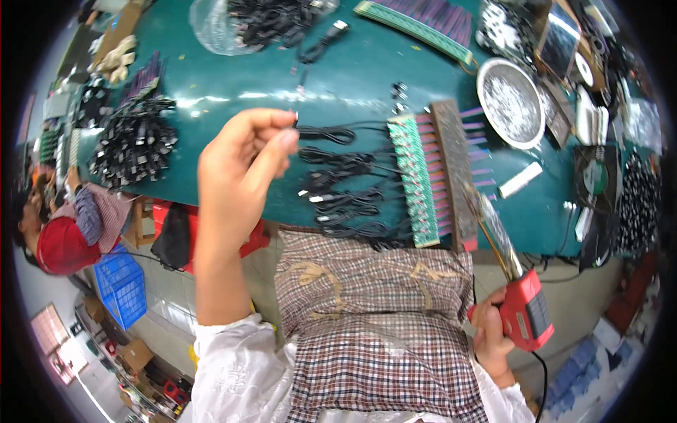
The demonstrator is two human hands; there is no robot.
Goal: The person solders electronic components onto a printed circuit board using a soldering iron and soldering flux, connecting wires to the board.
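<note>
My left hand [240, 169] is raised over the bench, thumb and forefinger pinched together. A tiny pale tip shows between them, too small to name. Just beyond the fingertips lie several coiled black cables [338, 158]. Their thin leads run to a green circuit board strip [415, 185], which stands beside a dark bar [451, 176] with purple wires sticking out past it. Low on the right, my right hand [491, 328] is wrapped round the grip of a red soldering gun [525, 310]. Its long metal barrel points up toward the bar's near end.
A round metal bowl [510, 103] stands beyond the bar, with a white stick [520, 180] nearer me. Cable bundles [134, 144] lie at left. Another wired board [416, 29] and a plastic bag of cables [261, 21] are at the far side. A person in red headwear [65, 244] is at left.
</note>
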